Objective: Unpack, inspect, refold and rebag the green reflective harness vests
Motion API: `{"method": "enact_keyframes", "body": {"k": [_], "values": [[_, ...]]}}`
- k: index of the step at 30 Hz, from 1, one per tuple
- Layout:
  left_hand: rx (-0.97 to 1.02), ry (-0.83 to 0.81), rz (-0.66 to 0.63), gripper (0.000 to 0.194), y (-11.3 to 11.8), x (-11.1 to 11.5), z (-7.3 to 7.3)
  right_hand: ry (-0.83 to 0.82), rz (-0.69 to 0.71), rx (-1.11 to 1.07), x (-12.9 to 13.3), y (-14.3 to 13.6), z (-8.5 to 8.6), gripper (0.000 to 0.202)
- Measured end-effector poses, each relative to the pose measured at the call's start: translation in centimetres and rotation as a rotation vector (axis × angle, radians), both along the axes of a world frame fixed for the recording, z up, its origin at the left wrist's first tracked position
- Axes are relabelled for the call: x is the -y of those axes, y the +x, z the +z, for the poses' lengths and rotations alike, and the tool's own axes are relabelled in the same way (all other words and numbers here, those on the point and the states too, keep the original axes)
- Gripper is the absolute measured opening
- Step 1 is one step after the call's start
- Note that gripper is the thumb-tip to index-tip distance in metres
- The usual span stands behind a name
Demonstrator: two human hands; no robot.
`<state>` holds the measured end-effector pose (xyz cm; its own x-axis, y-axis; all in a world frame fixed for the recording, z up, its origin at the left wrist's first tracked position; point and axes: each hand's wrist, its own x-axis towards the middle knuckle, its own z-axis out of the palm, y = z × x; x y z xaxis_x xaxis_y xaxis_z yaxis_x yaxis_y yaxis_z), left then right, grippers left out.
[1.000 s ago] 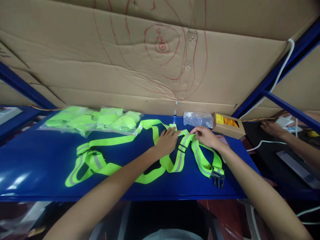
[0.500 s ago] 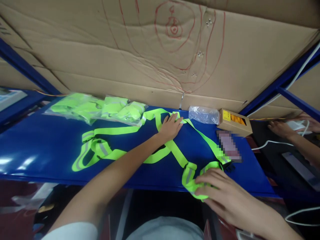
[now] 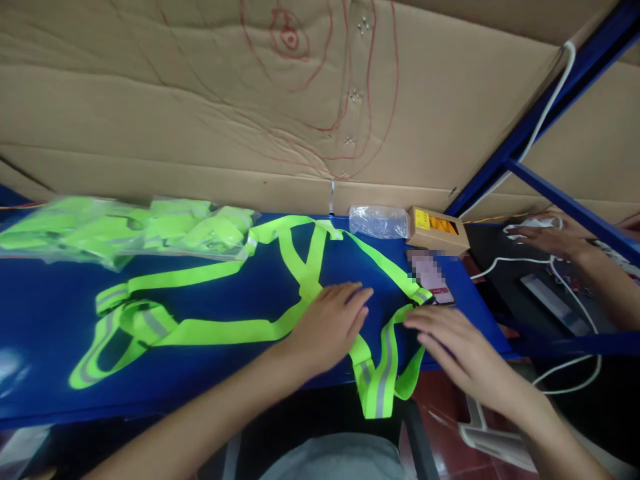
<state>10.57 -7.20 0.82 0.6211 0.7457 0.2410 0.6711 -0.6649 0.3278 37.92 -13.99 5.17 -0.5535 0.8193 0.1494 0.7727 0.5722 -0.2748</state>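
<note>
I have the left hand [image 3: 333, 323] left of the small cardboard box [image 3: 437, 241] and nearer the camera, fingers extended over the fluorescent harness [image 3: 225, 331] with nothing pinched; whether the palm presses the webbing, I can't tell. My right hand [image 3: 453, 340] is nearer the camera than the box, fingers loosely bent by a strap end; I can't tell if they grip it. The harness lies left of and in front of the box on the blue surface [image 3: 370, 277], one loop over the near edge. A phone [image 3: 436, 277] sits just in front of the box; clear plastic wrap [image 3: 379, 222] just left; bagged webbing [image 3: 175, 223] far left; another person's hand [image 3: 545, 240] to its right.
</note>
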Motion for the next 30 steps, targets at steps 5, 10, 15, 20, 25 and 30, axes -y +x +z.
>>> {"method": "enact_keyframes", "body": {"k": [5, 10, 15, 20, 25, 30], "values": [[-0.069, -0.001, -0.050, 0.051, 1.4, 2.6, -4.2, 0.143, -0.072, 0.206, -3.6, 2.3, -1.3, 0.032], [-0.074, 0.020, -0.043, 0.049, 0.7, 1.1, -5.4, -0.028, 0.166, 0.211, -3.0, 0.0, -1.1, 0.041], [-0.128, 0.020, 0.023, 0.054, -0.3, -0.8, -4.7, -0.105, 0.178, 0.208, -3.1, -0.4, -1.7, 0.052], [-0.152, -0.004, 0.052, 0.057, -1.1, -2.8, -5.0, -0.090, 0.189, 0.109, -3.7, 0.4, -2.1, 0.009], [-0.169, 0.026, 0.152, 0.052, -1.2, -5.3, -5.3, -0.025, 0.194, -0.056, -2.8, 1.4, -2.2, 0.012], [-0.114, 0.142, 0.260, 0.046, -0.4, -5.6, -4.2, 0.025, 0.183, -0.106, -2.4, 0.4, -1.7, 0.020]]}}
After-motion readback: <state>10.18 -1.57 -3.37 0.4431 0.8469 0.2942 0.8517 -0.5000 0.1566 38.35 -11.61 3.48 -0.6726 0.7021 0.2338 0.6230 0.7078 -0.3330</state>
